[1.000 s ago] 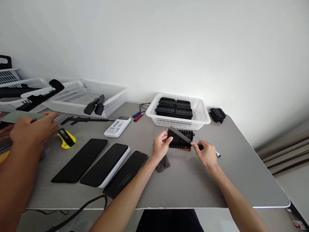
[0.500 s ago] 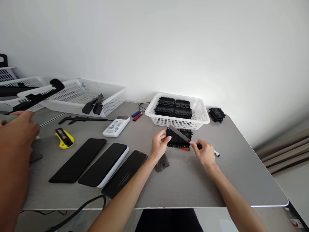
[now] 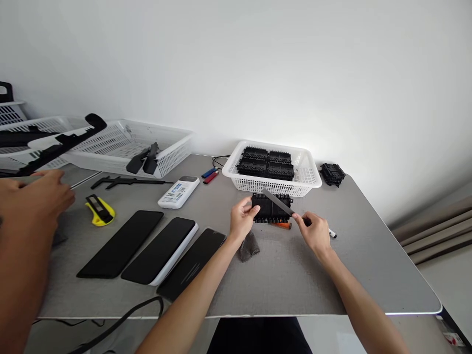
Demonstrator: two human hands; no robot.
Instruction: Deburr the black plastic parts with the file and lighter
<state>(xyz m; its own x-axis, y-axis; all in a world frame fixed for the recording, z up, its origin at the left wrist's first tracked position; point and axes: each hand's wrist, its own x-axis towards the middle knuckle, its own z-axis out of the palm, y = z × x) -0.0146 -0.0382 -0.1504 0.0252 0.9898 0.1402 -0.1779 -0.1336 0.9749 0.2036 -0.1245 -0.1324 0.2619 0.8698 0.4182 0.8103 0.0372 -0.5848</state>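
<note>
My left hand (image 3: 242,219) grips the left end of a black plastic part (image 3: 267,211) with rows of small teeth along its long edges. The part is held just above the table, tilted towards me. In my right hand (image 3: 315,231) is a flat file (image 3: 278,202), its grey blade lying slantwise across the face of the part. My fingers cover most of its dark handle. Under the part's lower edge an orange object (image 3: 283,225) partly shows. A white pen-like stick (image 3: 332,233) pokes out beyond my right hand. A dark crumpled cloth or pad (image 3: 250,247) lies below my left hand.
Behind my hands, a white basket (image 3: 239,184) holds several similar black parts; more are stacked at right (image 3: 332,174). Leftward lie phones (image 3: 120,244), a white device (image 3: 179,192), lighters (image 3: 210,177), a yellow cutter (image 3: 100,210) and calipers (image 3: 129,181). Another person's hand (image 3: 47,194) works at far left.
The black part has shifted slightly left and up in my left hand, showing more of the orange object. The file's tip has moved a little right. The other person's hand has moved right.
</note>
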